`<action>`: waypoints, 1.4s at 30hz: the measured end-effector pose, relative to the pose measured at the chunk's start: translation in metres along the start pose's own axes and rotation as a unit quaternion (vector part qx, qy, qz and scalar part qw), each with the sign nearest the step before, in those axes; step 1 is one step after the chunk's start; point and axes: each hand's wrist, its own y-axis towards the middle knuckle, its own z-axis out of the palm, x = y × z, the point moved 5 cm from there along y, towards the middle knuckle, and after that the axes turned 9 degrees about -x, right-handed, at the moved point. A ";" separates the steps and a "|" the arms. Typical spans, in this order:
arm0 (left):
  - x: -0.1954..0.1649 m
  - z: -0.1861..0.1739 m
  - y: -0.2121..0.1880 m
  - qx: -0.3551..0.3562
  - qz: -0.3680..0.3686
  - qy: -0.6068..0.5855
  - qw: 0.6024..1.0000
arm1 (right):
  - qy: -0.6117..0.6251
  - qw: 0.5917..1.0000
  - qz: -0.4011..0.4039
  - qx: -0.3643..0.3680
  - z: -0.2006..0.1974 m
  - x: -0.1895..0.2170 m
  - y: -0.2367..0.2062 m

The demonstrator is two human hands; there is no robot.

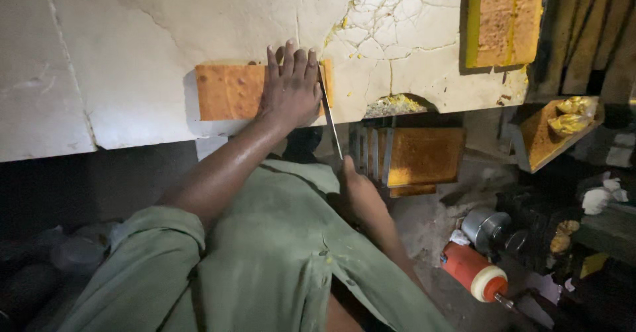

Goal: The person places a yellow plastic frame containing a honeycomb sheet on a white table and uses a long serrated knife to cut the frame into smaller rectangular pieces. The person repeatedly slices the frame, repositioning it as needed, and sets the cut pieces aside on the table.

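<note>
Orange cake slab [228, 92] looks soft, crumbly; left hand [291, 90] presses flat, fingers spread, while right hand [358, 189] grips the knife [330, 117].

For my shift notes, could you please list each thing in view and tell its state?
Left hand: flat, pressing the cake slab.
Right hand: closed on the knife handle.
Knife: blade at the slab's right end.
Cake slab: lying flat on the worktop.
Worktop: cracked, with yellow crumbs.
Second cake slab: lying flat, untouched.
Orange bottle: on its side.
</note>
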 end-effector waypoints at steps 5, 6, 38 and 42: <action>0.005 0.006 -0.008 -0.011 0.014 0.011 1.000 | -0.021 0.995 -0.018 -0.099 0.028 -0.015 0.071; 0.005 0.007 -0.009 -0.024 0.025 0.015 0.999 | -0.032 0.994 -0.023 -0.105 0.023 -0.014 0.085; 0.019 0.006 -0.018 -0.021 -0.023 0.025 0.999 | -0.036 0.997 0.061 0.026 0.038 -0.039 0.020; 0.021 0.014 -0.016 -0.037 -0.028 0.035 0.998 | -0.006 0.991 -0.103 -0.080 0.061 -0.034 0.035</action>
